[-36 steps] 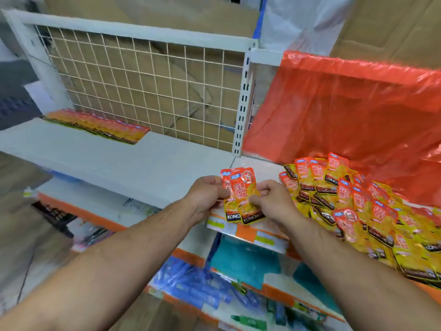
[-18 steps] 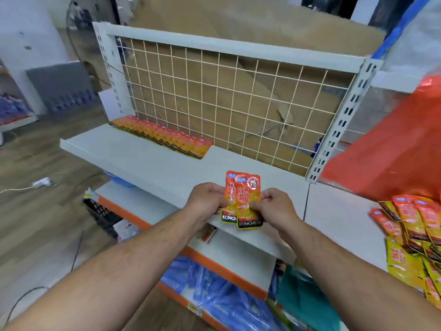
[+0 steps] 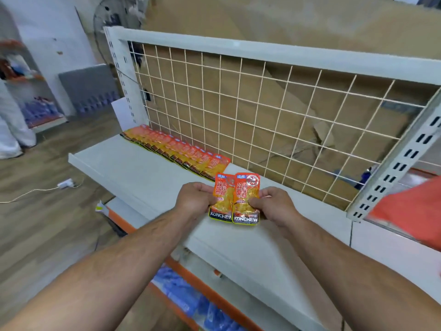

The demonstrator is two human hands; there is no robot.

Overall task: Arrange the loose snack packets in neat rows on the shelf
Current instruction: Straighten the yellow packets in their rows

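A white shelf (image 3: 148, 168) stood in a room with a wooden floor (image 3: 35, 223). Behind the shelf was a wire grid (image 3: 262, 111), and brown cardboard (image 3: 298, 25) showed through and above it. A neat row of packets (image 3: 176, 151) lay flat at the back of the shelf, along the grid, each one partly over the next. The row began at the far left end and stopped near the middle.

Just in front of the row's near end, two hands held two snack packets (image 3: 244, 189) side by side over the shelf. I could not tell if they touched it. The packets were orange and yellow, and the right one lay a little over the left one. The left hand (image 3: 194, 199) had its grip closed on the left edge of the pair, fingers curled. The right hand (image 3: 274, 206) pinched the right edge, its grip closed too.

An orange bag (image 3: 410, 211) showed at the far right. Blue packs (image 3: 191, 299) lay lower down, under the shelf.
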